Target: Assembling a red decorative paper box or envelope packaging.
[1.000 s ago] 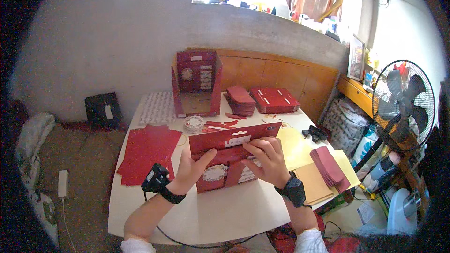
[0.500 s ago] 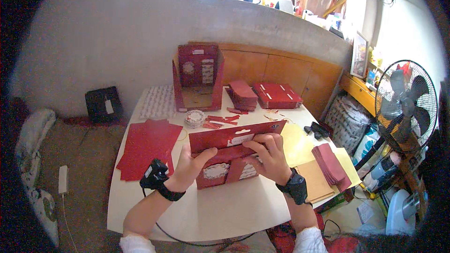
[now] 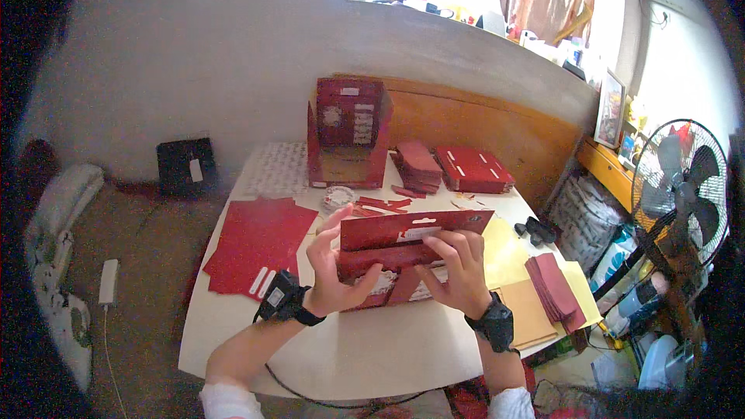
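A dark red printed cardboard package [image 3: 388, 256] with a hang hole in its upper panel stands upright over the table in front of me. A fold runs across it, with white ornamental patches below. My right hand [image 3: 459, 271] grips its right part, fingertips on the upper panel and thumb lower down. At the left edge, my left hand [image 3: 332, 275] has its fingers spread and showing beside the cardboard. Its thumb reaches over the lower front. Flat red sheets [image 3: 260, 244] lie left of my left hand.
Behind stand an open red display box [image 3: 349, 163], a maroon stack [image 3: 417, 167] and a stack of red packs [image 3: 473, 171]. A tape roll [image 3: 337, 199] and red strips lie nearer. Maroon pieces [image 3: 555, 291] rest on yellow paper at right, near a black fan [image 3: 679, 186].
My left hand's fingers have come out from behind the cardboard and spread at its left edge. My right hand keeps its place on it. The whole view has shifted slightly.
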`<state>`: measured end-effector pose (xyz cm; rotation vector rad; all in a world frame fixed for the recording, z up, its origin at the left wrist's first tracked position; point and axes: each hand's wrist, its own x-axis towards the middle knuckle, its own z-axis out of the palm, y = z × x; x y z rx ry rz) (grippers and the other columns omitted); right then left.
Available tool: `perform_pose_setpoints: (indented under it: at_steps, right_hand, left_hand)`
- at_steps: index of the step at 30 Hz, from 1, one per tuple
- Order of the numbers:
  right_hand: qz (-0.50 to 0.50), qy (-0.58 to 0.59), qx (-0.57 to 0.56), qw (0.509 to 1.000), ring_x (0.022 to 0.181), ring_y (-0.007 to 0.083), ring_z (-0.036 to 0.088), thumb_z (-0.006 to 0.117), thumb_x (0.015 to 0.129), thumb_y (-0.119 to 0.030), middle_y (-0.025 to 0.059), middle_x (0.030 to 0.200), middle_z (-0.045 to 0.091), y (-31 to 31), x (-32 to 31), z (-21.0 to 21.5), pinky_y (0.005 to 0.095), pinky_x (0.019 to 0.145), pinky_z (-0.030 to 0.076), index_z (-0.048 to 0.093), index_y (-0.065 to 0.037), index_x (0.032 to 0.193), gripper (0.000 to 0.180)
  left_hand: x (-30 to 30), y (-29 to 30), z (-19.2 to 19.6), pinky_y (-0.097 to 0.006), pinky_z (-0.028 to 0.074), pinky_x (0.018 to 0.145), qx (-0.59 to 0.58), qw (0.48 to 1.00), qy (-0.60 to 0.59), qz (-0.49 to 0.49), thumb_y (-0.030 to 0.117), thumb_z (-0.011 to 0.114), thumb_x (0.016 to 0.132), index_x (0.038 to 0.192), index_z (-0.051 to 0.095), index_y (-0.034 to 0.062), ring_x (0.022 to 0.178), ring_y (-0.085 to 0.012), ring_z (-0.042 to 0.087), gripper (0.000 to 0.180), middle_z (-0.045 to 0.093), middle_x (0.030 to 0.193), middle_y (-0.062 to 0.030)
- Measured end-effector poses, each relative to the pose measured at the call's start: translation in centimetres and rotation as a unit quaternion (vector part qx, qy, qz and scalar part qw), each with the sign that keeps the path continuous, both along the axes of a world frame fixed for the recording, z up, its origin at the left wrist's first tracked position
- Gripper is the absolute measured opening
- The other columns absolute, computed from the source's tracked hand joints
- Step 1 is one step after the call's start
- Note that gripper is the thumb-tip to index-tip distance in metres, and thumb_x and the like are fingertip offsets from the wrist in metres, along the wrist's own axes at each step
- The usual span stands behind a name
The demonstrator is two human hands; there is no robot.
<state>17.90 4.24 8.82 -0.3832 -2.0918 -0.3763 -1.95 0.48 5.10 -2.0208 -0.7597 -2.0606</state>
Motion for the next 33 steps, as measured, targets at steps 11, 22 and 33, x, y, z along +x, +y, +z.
perform_pose_setpoints:
  at_steps: [11, 22, 33]
  right_hand:
    - [0.019, -0.049, -0.038, 0.998, 0.083, 0.0288, 0.052, 0.064, 0.07, -0.01, 0.0104, 0.089, 0.057, -0.6, -1.2, 1.5, 0.0375, 0.073, 0.038, 0.052, -0.003, 0.096, 0.03]
    - [0.026, -0.07, -0.085, 0.994, 0.08, 0.0278, 0.053, 0.062, 0.072, -0.018, 0.0111, 0.084, 0.056, -2.6, -2.8, 2.6, 0.0379, 0.071, 0.042, 0.052, -0.003, 0.089, 0.024]
    - [0.061, -0.088, -0.214, 0.971, 0.076, 0.0316, 0.055, 0.062, 0.073, -0.01, 0.0138, 0.077, 0.057, -2.9, -3.7, 2.6, 0.0377, 0.072, 0.042, 0.051, -0.002, 0.093, 0.024]
  left_hand:
    - [-0.9, -1.0, 0.3, -0.033, 0.05, 0.071, -0.062, 0.994, 0.09, 0.025, 0.005, 0.069, 0.067, 0.103, 0.056, 0.0047, 0.083, -0.0292, 0.061, 0.039, 0.06, 0.092, -0.0161]
    - [-0.9, -1.1, 0.1, -0.033, 0.051, 0.07, -0.066, 0.993, 0.096, -0.024, 0.004, 0.067, 0.068, 0.103, 0.054, 0.0041, 0.083, -0.0282, 0.061, 0.038, 0.058, 0.096, -0.0168]
    - [-0.7, -1.5, 0.1, -0.032, 0.051, 0.066, -0.064, 0.994, 0.09, -0.023, 0.004, 0.066, 0.069, 0.104, 0.052, 0.0034, 0.08, -0.0276, 0.061, 0.038, 0.057, 0.097, -0.0169]
